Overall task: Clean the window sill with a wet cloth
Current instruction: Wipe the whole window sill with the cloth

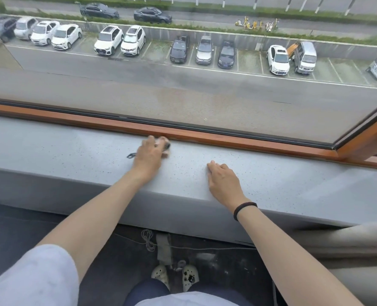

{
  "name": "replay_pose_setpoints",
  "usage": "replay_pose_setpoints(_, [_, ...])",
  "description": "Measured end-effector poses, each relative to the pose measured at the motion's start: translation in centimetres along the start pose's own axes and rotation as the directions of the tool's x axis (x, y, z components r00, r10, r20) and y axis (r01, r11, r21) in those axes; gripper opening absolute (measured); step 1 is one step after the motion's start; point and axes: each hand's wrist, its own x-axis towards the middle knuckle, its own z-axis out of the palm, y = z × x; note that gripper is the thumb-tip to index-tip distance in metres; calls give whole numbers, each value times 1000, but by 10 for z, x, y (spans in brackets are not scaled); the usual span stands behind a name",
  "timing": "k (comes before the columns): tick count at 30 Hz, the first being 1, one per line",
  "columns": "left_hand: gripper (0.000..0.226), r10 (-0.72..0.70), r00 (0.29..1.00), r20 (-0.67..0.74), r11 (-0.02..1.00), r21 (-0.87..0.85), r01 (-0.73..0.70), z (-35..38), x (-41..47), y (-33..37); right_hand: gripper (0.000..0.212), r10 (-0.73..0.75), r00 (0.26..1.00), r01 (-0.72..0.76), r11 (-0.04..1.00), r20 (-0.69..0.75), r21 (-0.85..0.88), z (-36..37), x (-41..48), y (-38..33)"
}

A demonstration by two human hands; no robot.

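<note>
Sill [271, 173]: flat left grip [149, 154] presses cloth [165, 146]; right grip [224, 184] rests.

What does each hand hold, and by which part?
The left hand lies over the cloth on the sill; blur hides whether it grips. The right hand holds nothing, resting on the sill.

I can read nothing here. The plates [225, 65] on the parked cars [108, 40] far below are too small and blurred to make out, and the window sill [271, 173] near me shows only dark specks, no lettering.
</note>
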Motion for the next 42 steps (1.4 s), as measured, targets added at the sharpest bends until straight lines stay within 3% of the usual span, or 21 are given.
replay_pose_setpoints(2, [50, -217, 975, -55, 976, -13, 217, -1, 2, -5, 14, 5, 1000, -5, 1000, -11, 9, 1, 0, 1])
replay_pose_setpoints(5, [43, -248, 967, -67, 967, -75, 243, 3, 6, 36, 17, -2, 999, 3, 1000, -36, 24, 3, 1, 1])
replay_pose_setpoints(9, [47, 25, 1000, 6, 992, -121, -24, 12, 1, 108, 36, 117, 985, -91, 977, -125, 191, 1, -2, 13])
replay_pose_setpoints(11, [53, 210, 975, 69, 972, -120, -201, 16, -11, 132, 42, 242, 959, -203, 951, -149, 235, -1, -7, 25])
replay_pose_setpoints(13, [52, 308, 948, 80, 947, -127, -297, 14, -11, 123, 44, 342, 931, -302, 919, -130, 253, -7, -11, 35])
replay_pose_setpoints(15, [43, 232, 972, 34, 967, -118, -227, 11, -5, 93, 43, 360, 925, -324, 913, -119, 247, -14, -15, 43])
replay_pose_setpoints(18, [43, -50, 998, -30, 998, -42, 49, 13, 3, 61, 42, 375, 919, -337, 906, -122, 255, -19, -22, 50])
replay_pose_setpoints(21, [33, -137, 990, -42, 982, -134, 131, 15, 2, 101, 41, 397, 912, -363, 897, -99, 253, -16, -32, 61])
replay_pose_setpoints(27, [41, 173, 985, 21, 972, -163, -168, 28, -11, 199, 41, 490, 856, -438, 858, -167, 270, -20, -33, 79])
replay_pose_setpoints(31, [53, 314, 947, 67, 947, -100, -307, 24, -14, 187, 41, 520, 831, -457, 840, -196, 293, -26, -21, 77])
replay_pose_setpoints(33, [55, 253, 966, 43, 966, -68, -250, 19, -9, 148, 40, 478, 859, -422, 863, -181, 278, -22, -18, 68])
replay_pose_setpoints(36, [55, 33, 999, 11, 999, 5, -33, 4, -8, 48, 41, 394, 907, -347, 899, -150, 266, -9, -10, 34])
replay_pose_setpoints(39, [53, -213, 976, -37, 976, 44, 214, -8, -12, -43, 46, 292, 951, -263, 936, -99, 234, -2, -1, 0])
replay_pose_setpoints(42, [51, -348, 934, -76, 938, -20, 347, -8, -7, -46, 47, 225, 972, -206, 953, -62, 224, 4, 13, -33])
